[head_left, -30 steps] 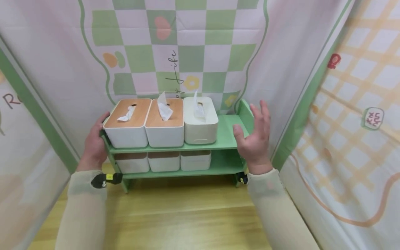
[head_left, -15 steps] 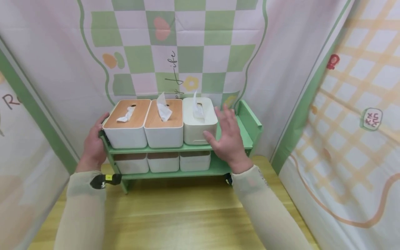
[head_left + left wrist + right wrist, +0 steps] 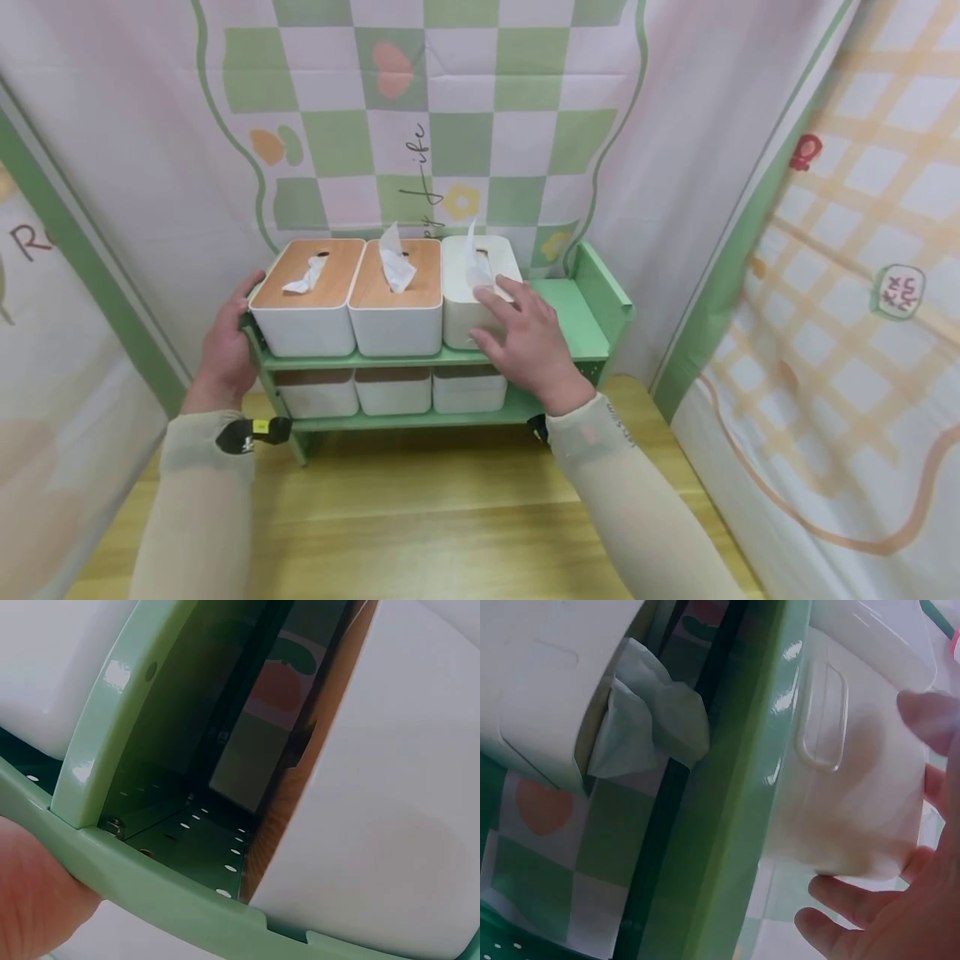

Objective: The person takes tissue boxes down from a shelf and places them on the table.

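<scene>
A green two-tier shelf (image 3: 566, 308) carries tissue boxes on both levels. On its upper board stand two white tissue boxes with wooden lids, the left one (image 3: 303, 331) and the middle one (image 3: 397, 331), beside an all-white tissue box (image 3: 461, 317). My left hand (image 3: 227, 354) holds the shelf's left end panel; its thumb (image 3: 37, 892) touches the green edge in the left wrist view, with the other fingers mostly hidden. At the right front of the all-white box is my right hand (image 3: 528, 346), fingers spread over its top edge and side. Firm contact cannot be told.
Several white boxes, one of them a left box (image 3: 318, 398), stand on the lower board. A raised green end panel (image 3: 603, 292) bounds the shelf at right. Printed curtains (image 3: 457, 75) hang behind and at both sides. Pale wooden flooring (image 3: 420, 517) lies in front.
My right hand has moved left from the shelf's right end to the all-white tissue box, its fingers now over the top front edge. My left hand stays at the left panel.
</scene>
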`<control>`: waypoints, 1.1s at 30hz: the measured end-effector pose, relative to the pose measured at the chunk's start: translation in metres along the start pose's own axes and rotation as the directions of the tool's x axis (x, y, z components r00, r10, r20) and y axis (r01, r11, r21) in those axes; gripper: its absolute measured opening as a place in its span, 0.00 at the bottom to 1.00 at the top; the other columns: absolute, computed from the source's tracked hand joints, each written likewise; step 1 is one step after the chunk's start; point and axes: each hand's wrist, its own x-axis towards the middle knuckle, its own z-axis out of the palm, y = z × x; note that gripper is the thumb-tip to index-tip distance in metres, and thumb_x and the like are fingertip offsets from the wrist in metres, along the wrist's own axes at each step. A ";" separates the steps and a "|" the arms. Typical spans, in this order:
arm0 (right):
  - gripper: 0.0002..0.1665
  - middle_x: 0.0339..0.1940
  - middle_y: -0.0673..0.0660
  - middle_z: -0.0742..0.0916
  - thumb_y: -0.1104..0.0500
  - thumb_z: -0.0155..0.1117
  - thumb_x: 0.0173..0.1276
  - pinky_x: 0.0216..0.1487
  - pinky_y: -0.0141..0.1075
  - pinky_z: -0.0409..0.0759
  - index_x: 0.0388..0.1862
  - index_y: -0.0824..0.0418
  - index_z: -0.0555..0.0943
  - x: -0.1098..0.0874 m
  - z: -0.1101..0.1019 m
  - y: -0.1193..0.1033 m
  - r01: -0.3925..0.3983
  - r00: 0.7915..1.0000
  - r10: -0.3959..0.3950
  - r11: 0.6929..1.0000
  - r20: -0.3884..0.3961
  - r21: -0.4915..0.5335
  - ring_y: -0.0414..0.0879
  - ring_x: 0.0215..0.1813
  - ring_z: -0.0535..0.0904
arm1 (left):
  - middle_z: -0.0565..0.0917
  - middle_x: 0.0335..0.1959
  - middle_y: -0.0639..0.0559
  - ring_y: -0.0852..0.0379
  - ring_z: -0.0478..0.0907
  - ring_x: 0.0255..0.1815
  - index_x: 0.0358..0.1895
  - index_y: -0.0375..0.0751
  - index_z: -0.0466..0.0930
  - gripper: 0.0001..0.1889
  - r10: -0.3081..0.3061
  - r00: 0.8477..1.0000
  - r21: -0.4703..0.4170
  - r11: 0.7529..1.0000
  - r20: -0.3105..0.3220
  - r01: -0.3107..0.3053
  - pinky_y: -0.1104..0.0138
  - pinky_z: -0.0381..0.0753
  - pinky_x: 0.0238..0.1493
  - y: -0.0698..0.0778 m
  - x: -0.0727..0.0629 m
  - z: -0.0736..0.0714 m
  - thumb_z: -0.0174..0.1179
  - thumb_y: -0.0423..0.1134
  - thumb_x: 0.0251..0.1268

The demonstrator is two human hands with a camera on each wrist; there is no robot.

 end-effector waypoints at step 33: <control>0.27 0.64 0.72 0.76 0.48 0.66 0.68 0.74 0.54 0.54 0.63 0.54 0.81 0.002 -0.014 -0.013 -0.003 1.000 0.000 0.988 -0.014 -0.157 0.65 0.69 0.66 | 0.42 0.81 0.42 0.39 0.39 0.79 0.82 0.56 0.43 0.30 0.011 1.000 0.001 1.000 0.028 -0.011 0.49 0.40 0.76 0.001 0.000 -0.002 0.24 0.54 0.81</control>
